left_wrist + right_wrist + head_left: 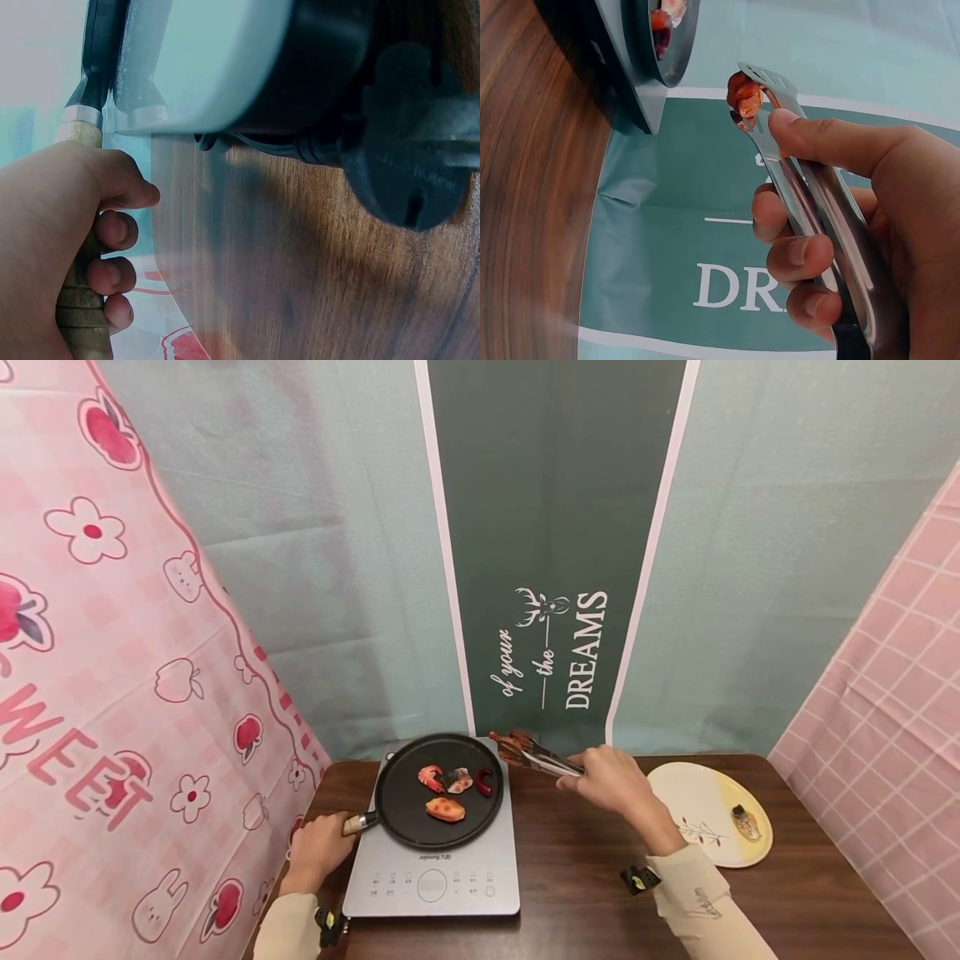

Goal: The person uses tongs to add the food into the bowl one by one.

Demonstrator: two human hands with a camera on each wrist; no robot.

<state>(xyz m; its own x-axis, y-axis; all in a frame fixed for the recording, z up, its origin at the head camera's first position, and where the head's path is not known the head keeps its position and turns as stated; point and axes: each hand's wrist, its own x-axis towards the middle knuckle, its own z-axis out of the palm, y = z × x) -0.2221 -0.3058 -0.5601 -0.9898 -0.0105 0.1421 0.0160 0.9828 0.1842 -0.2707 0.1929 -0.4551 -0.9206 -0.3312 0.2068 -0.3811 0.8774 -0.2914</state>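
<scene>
My left hand grips the wooden handle of a round black frying pan, thumb and fingers wrapped round it. Inside the pan lie a curled shrimp, a dark-and-pale piece, a dark red curved piece and an orange-brown piece. My right hand holds metal tongs, fingers curled round both arms. Between the tongs' tips is a glossy orange-red food piece, partly hidden by the metal. In the head view the tips are just beyond the pan's right rim.
Under the pan stands a silver induction cooktop with touch controls. A cream-and-yellow plate sits at the right, bearing a dark-and-pale food piece. A black plug and cord show beside the cooktop. Printed cloth hangs behind the wooden table.
</scene>
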